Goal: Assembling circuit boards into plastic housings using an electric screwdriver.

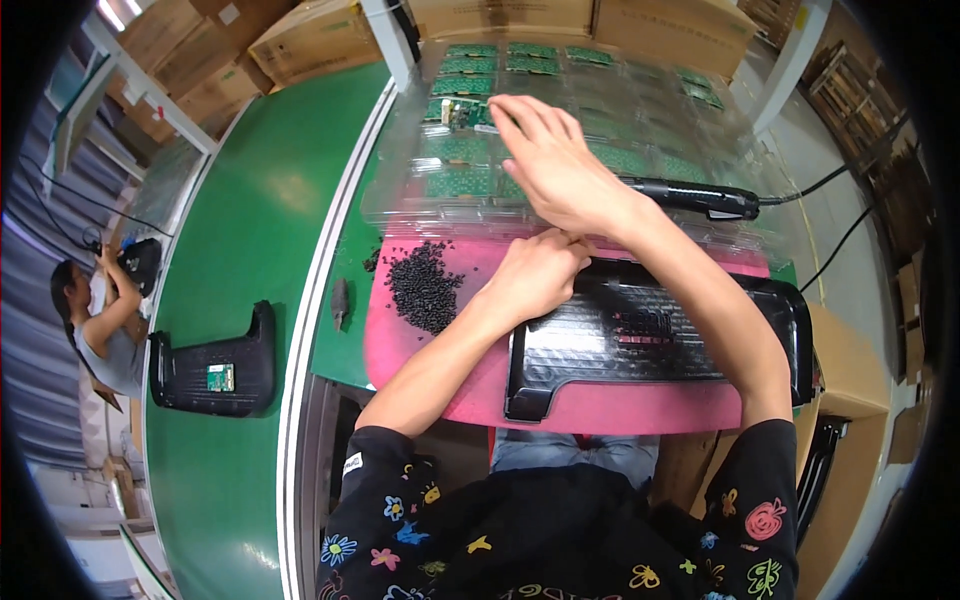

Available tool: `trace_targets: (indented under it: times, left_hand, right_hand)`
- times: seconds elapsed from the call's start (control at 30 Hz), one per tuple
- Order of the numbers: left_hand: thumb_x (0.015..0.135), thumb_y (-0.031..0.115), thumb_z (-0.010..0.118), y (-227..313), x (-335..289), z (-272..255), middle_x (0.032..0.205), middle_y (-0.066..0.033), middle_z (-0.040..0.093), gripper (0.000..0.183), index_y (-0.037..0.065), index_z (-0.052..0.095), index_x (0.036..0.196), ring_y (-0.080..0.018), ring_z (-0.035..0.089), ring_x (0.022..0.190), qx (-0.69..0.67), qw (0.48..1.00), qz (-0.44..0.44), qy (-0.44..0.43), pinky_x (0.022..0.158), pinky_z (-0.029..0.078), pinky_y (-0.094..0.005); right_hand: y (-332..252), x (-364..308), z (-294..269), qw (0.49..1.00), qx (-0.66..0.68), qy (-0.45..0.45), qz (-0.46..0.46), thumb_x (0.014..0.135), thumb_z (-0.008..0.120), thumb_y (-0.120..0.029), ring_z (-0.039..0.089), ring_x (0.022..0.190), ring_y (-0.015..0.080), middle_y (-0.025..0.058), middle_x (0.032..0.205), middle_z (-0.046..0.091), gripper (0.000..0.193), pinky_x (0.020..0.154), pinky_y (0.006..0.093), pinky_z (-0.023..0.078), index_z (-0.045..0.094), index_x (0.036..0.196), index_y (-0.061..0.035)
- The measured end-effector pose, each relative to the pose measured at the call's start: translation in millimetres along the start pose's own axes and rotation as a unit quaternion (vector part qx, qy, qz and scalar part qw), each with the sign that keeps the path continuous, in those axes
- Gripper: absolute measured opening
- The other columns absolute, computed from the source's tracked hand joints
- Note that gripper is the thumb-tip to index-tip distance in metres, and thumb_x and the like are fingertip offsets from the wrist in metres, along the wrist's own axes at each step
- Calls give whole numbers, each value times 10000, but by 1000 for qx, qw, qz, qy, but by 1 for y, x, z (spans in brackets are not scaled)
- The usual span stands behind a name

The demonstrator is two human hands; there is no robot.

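Observation:
A black plastic cover lies in front of me on the pink mat. My left hand is closed at its far left edge, fingers curled and their tips partly hidden. Above and beyond it, my right hand reaches across to the left over the clear plastic trays, fingers stretched and the thumb apart. Its fingertips are beside a green circuit board with a pale component on it; I cannot tell whether they touch. Small black screws are heaped left of my left hand.
A black electric screwdriver with a cable lies across the trays at right. On the green conveyor, another black cover carries a small green board. Cardboard boxes line the back. A co-worker sits at far left.

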State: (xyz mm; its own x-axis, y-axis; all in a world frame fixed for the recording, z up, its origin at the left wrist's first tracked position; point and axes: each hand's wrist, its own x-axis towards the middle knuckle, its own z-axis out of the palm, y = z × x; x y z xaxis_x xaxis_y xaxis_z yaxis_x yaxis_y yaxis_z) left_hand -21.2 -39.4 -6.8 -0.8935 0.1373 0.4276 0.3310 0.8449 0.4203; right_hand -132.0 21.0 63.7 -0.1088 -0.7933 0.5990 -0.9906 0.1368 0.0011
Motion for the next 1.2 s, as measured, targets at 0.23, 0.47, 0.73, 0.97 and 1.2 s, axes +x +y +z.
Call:
trace_targets:
  times: [0.23, 0.47, 0.73, 0.97, 1.2]
  left_hand:
    - [738, 107, 775, 5, 4, -34, 867, -118, 626, 212, 34, 645, 888, -277, 623, 717, -9, 980, -16, 196, 637, 525, -386]
    - [619, -57, 814, 26, 12, -39, 1068, -142, 672, 776, -7, 520, 1335, -256, 644, 895, -109, 971, 101, 185, 736, 547, -331]
    - [643, 15, 834, 36, 14, -28, 1059, -138, 674, 615, -17, 622, 1219, -240, 633, 848, -141, 970, 157, 122, 728, 539, -324]
    - [695, 96, 835, 45, 11, -14, 1036, -123, 673, 607, 7, 612, 1253, -190, 592, 766, -259, 963, 40, 58, 689, 513, -298]
    - [714, 145, 793, 45, 12, -7, 875, -106, 631, 550, 24, 615, 1220, -211, 608, 789, -197, 969, -67, -136, 731, 504, -334]
  right_hand:
    - [-2, -68, -106, 998, -32, -50, 29, 844, 538, 7, 355, 1348, 362, 182, 1422, 404, 549, 1113, 457, 307, 409, 1373, 69]
    - [-18, -125, -150, 981, 121, -131, 72, 748, 533, 130, 404, 1297, 379, 187, 1376, 441, 589, 1088, 440, 354, 464, 1328, 58]
    - [-19, -161, -146, 976, 124, -98, 153, 775, 644, 28, 391, 1323, 360, 163, 1449, 410, 634, 1096, 454, 347, 450, 1378, -7]
    - [-9, -195, -134, 967, 128, 17, 219, 713, 814, -95, 589, 1172, 321, 150, 1275, 612, 622, 993, 384, 464, 568, 1277, -2]
    - [-1, -232, -103, 913, 265, -33, 308, 680, 829, -134, 561, 1192, 287, 112, 1218, 629, 547, 1034, 402, 427, 614, 1173, -38]
